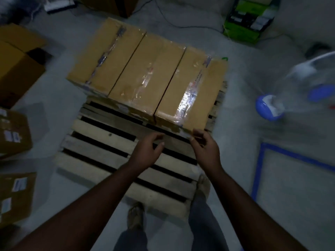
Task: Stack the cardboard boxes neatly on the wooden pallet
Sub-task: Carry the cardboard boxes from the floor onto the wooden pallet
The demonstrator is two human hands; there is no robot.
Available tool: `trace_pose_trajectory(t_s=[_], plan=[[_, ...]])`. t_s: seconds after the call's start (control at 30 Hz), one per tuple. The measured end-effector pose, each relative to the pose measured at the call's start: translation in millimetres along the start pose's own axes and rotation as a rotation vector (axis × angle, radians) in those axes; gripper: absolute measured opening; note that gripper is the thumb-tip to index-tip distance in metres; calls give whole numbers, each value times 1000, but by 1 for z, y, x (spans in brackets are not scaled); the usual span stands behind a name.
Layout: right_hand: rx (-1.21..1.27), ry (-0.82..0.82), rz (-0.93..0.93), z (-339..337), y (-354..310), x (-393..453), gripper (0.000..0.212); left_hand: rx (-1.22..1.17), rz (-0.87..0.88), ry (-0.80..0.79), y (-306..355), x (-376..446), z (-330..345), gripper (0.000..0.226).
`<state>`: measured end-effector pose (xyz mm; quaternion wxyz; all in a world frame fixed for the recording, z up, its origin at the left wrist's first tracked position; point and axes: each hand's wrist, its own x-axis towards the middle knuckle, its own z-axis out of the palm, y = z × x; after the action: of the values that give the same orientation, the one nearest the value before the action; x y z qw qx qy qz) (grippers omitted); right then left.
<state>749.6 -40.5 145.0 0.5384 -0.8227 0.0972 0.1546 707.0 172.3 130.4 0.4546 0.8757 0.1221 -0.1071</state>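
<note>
Three taped cardboard boxes lie side by side on the far half of the wooden pallet (101, 145): a left box (101, 57), a middle box (145, 73) and a right box (195, 87). My left hand (146, 151) hovers over the bare slats in front of them, fingers apart and holding nothing. My right hand (204, 145) is at the near corner of the right box, fingers curled loosely and just touching or just off its edge.
More cardboard boxes stand on the floor at the left (16, 69) (12, 131) (14, 196). A green box (248, 20) is at the back right, a fan (272, 105) at the right, blue floor tape (259, 163) beside it. My feet are at the pallet's near edge.
</note>
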Motion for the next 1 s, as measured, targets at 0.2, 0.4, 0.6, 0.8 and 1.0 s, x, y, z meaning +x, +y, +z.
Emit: trace_pose_trajectory(t_s=[0.2, 0.4, 0.6, 0.8, 1.0], plan=[[268, 282, 104, -37, -35, -208, 25, -33, 146, -261, 49, -141, -35, 26], [546, 588, 272, -75, -22, -390, 15, -46, 297, -530, 114, -262, -16, 20], [715, 893, 337, -109, 34, -549, 17, 60, 453, -843, 142, -395, 62, 25], [842, 1173, 423, -110, 121, -746, 21, 252, 645, -1097, 146, -564, 164, 18], [933, 1445, 531, -93, 202, -948, 14, 273, 778, -1353, 141, -777, 258, 18]])
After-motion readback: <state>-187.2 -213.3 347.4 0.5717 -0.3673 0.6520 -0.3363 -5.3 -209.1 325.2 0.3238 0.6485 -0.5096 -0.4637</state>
